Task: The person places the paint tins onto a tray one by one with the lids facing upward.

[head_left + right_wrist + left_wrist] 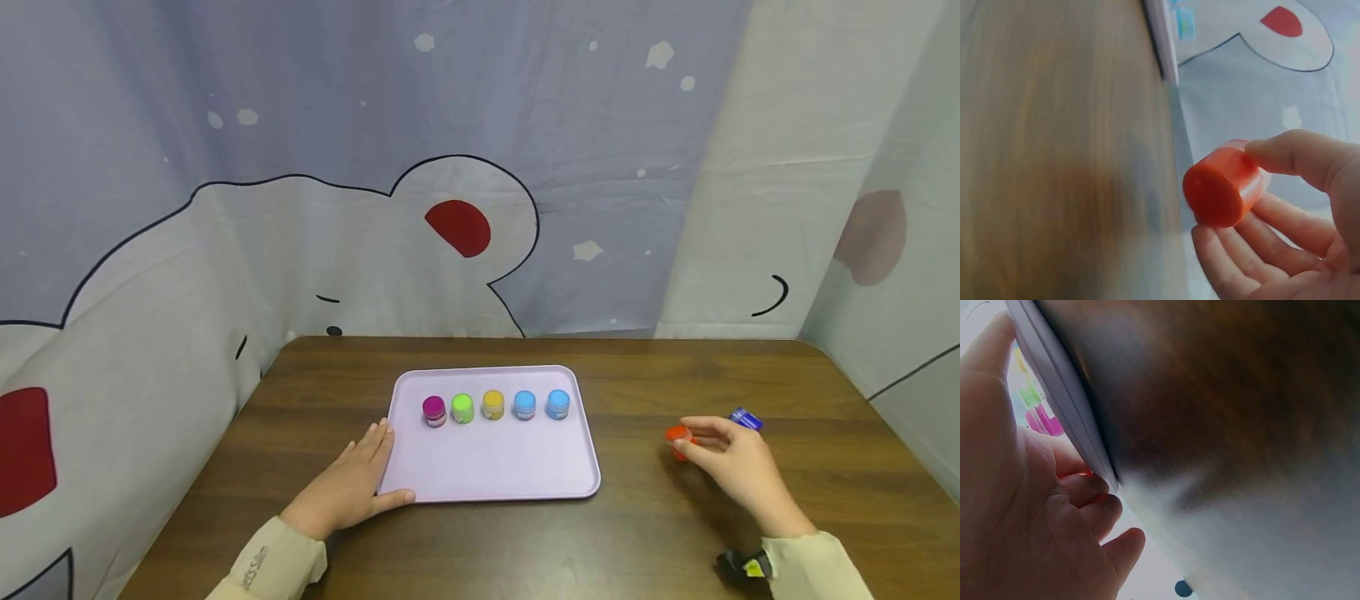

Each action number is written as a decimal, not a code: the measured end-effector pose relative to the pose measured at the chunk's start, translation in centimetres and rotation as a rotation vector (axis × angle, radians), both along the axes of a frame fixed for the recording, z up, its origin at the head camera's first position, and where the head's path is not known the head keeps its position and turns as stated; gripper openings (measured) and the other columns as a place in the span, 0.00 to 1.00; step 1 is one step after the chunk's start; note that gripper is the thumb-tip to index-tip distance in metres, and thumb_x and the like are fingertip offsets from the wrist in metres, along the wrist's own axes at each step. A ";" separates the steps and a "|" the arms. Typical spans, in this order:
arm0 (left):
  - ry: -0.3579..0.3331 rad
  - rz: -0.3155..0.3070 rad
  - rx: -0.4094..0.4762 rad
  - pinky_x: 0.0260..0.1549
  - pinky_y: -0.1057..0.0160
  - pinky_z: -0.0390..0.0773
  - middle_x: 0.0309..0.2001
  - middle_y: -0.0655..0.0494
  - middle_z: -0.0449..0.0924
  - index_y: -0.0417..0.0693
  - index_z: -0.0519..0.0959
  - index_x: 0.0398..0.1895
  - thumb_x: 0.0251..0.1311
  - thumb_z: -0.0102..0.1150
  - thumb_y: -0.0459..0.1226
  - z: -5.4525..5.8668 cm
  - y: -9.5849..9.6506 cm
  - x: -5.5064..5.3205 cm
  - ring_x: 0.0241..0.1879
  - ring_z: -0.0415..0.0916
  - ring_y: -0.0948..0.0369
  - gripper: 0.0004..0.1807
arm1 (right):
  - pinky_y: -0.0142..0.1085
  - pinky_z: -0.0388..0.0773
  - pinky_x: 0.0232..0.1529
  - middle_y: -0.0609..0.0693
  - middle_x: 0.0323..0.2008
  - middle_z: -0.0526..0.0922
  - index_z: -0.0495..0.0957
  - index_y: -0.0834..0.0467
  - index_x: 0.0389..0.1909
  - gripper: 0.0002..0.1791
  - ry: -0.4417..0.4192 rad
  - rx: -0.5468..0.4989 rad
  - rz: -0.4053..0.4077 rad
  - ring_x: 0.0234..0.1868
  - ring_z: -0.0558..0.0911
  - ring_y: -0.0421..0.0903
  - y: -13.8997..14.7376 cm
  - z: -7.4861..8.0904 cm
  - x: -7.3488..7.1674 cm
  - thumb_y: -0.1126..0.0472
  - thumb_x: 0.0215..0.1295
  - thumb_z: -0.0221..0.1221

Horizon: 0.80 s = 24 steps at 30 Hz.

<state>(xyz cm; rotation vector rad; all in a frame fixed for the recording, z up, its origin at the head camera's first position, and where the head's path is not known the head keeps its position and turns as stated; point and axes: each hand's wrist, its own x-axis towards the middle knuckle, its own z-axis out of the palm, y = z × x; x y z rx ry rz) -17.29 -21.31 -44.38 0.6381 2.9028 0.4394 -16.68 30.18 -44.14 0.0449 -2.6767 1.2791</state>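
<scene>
My right hand [738, 471] pinches a small red jar [1219, 187] between thumb and fingers, held above the table to the right of the tray. In the right wrist view the jar is tilted, its flat red end facing the camera. My left hand [348, 483] rests against the lilac tray [487, 475] at its near left corner, fingers extended along the left side and thumb at the front edge. On the tray stands a row of small jars: a purple one [434, 411], a green one [462, 408], a yellow one [492, 405] and two blue ones [557, 404].
Just beyond my right hand, a dark blue object [746, 418] lies on the wooden table [630, 375], partly hidden by the fingers. A printed curtain [600, 167] hangs behind the table. Near the right sleeve is a black strap-like item [738, 567].
</scene>
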 end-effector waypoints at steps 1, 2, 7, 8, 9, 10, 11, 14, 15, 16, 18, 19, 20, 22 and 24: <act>-0.001 0.000 0.001 0.70 0.34 0.55 0.76 0.28 0.50 0.23 0.55 0.74 0.63 0.60 0.62 0.0 0.0 0.0 0.76 0.49 0.36 0.56 | 0.23 0.80 0.39 0.64 0.49 0.86 0.80 0.69 0.56 0.25 -0.012 -0.040 0.012 0.39 0.84 0.28 -0.2 0.0 0.0 0.56 0.66 0.69; -0.001 0.001 0.001 0.70 0.34 0.55 0.76 0.28 0.50 0.23 0.55 0.74 0.63 0.60 0.63 0.0 0.0 0.0 0.76 0.49 0.36 0.57 | 0.23 0.80 0.40 0.63 0.49 0.86 0.79 0.69 0.57 0.25 -0.019 -0.075 0.024 0.40 0.84 0.28 -0.4 0.0 -0.1 0.55 0.66 0.68; 0.011 -0.003 0.002 0.70 0.34 0.56 0.76 0.28 0.51 0.23 0.55 0.74 0.63 0.60 0.62 -0.1 0.0 0.0 0.76 0.49 0.36 0.56 | 0.24 0.81 0.42 0.56 0.49 0.88 0.78 0.69 0.60 0.27 -0.053 -0.211 0.078 0.43 0.85 0.31 -1.4 -0.2 -0.3 0.55 0.67 0.68; 0.013 -0.004 0.001 0.70 0.34 0.56 0.76 0.28 0.51 0.23 0.55 0.74 0.63 0.60 0.62 -0.1 0.0 0.0 0.76 0.50 0.36 0.56 | 0.25 0.81 0.43 0.55 0.48 0.88 0.77 0.69 0.60 0.27 -0.056 -0.233 0.098 0.44 0.85 0.32 -1.6 -0.3 -0.3 0.56 0.67 0.67; 0.016 -0.007 0.003 0.69 0.34 0.56 0.76 0.27 0.51 0.22 0.56 0.74 0.63 0.60 0.62 -0.1 0.0 0.0 0.76 0.50 0.36 0.56 | 0.25 0.81 0.44 0.54 0.48 0.88 0.77 0.69 0.60 0.27 -0.058 -0.252 0.113 0.44 0.86 0.33 -1.9 -0.4 -0.4 0.56 0.67 0.67; 0.018 -0.010 0.006 0.69 0.33 0.57 0.76 0.27 0.51 0.22 0.56 0.73 0.63 0.61 0.62 -0.1 0.0 0.0 0.75 0.50 0.35 0.56 | 0.26 0.81 0.44 0.53 0.48 0.88 0.77 0.69 0.60 0.26 -0.060 -0.272 0.131 0.44 0.86 0.33 -2.2 -0.4 -0.5 0.57 0.68 0.67; 0.017 -0.009 0.006 0.69 0.33 0.57 0.76 0.27 0.51 0.22 0.56 0.73 0.63 0.61 0.62 -0.1 0.0 0.0 0.75 0.50 0.35 0.56 | 0.27 0.82 0.44 0.52 0.48 0.88 0.77 0.70 0.60 0.26 -0.057 -0.284 0.152 0.45 0.86 0.34 -2.5 -0.5 -0.6 0.58 0.68 0.67; 0.017 -0.010 0.005 0.69 0.33 0.57 0.76 0.27 0.51 0.22 0.56 0.73 0.63 0.60 0.62 -0.1 0.0 0.0 0.76 0.50 0.35 0.56 | 0.27 0.82 0.46 0.48 0.49 0.88 0.76 0.71 0.61 0.26 -0.059 -0.330 0.197 0.46 0.86 0.35 -3.4 -0.6 -0.9 0.59 0.68 0.67; 0.017 -0.011 0.006 0.69 0.33 0.57 0.76 0.27 0.51 0.22 0.56 0.73 0.63 0.60 0.62 -0.1 0.0 0.0 0.76 0.50 0.35 0.56 | 0.28 0.82 0.47 0.47 0.49 0.88 0.75 0.71 0.61 0.26 -0.059 -0.347 0.213 0.46 0.86 0.36 -3.7 -0.6 -1.1 0.60 0.68 0.66; 0.016 -0.010 0.004 0.69 0.33 0.56 0.76 0.27 0.51 0.22 0.56 0.73 0.63 0.60 0.62 -0.1 0.0 -0.1 0.76 0.50 0.35 0.56 | 0.28 0.82 0.48 0.46 0.49 0.88 0.75 0.72 0.61 0.27 -0.059 -0.367 0.232 0.47 0.86 0.37 -4.1 -0.6 -1.2 0.60 0.68 0.66; 0.018 -0.009 0.001 0.70 0.34 0.56 0.76 0.28 0.51 0.22 0.56 0.74 0.63 0.60 0.62 -0.1 0.0 -0.1 0.76 0.50 0.36 0.56 | 0.29 0.81 0.49 0.46 0.49 0.88 0.74 0.72 0.62 0.27 -0.064 -0.410 0.272 0.48 0.87 0.38 -4.8 -0.6 -1.5 0.62 0.68 0.66; 0.018 -0.009 0.000 0.70 0.34 0.56 0.76 0.28 0.51 0.22 0.56 0.74 0.64 0.60 0.62 -0.1 0.0 -0.1 0.76 0.50 0.36 0.56 | 0.29 0.82 0.50 0.48 0.50 0.88 0.73 0.73 0.62 0.27 -0.063 -0.428 0.297 0.48 0.87 0.39 -5.2 -0.5 -1.6 0.63 0.68 0.66; 0.018 -0.009 0.001 0.69 0.34 0.56 0.76 0.28 0.51 0.22 0.56 0.74 0.64 0.60 0.62 -0.1 0.0 -0.1 0.76 0.50 0.36 0.56 | 0.30 0.82 0.50 0.49 0.50 0.88 0.73 0.74 0.62 0.26 -0.063 -0.441 0.319 0.49 0.87 0.40 -5.6 -0.5 -1.7 0.63 0.68 0.65; 0.018 -0.008 0.001 0.70 0.34 0.56 0.76 0.27 0.51 0.22 0.56 0.74 0.64 0.60 0.62 -0.1 0.0 -0.1 0.76 0.50 0.35 0.55 | 0.31 0.82 0.50 0.51 0.50 0.87 0.74 0.74 0.61 0.25 -0.066 -0.463 0.357 0.49 0.87 0.41 -6.3 -0.4 -1.9 0.65 0.68 0.65; 0.018 -0.007 0.002 0.70 0.34 0.56 0.76 0.28 0.51 0.22 0.56 0.74 0.63 0.60 0.62 -0.1 0.0 -0.1 0.76 0.50 0.36 0.56 | 0.32 0.83 0.50 0.54 0.50 0.87 0.75 0.73 0.61 0.24 -0.068 -0.473 0.387 0.48 0.87 0.43 -7.1 -0.3 -2.1 0.66 0.68 0.64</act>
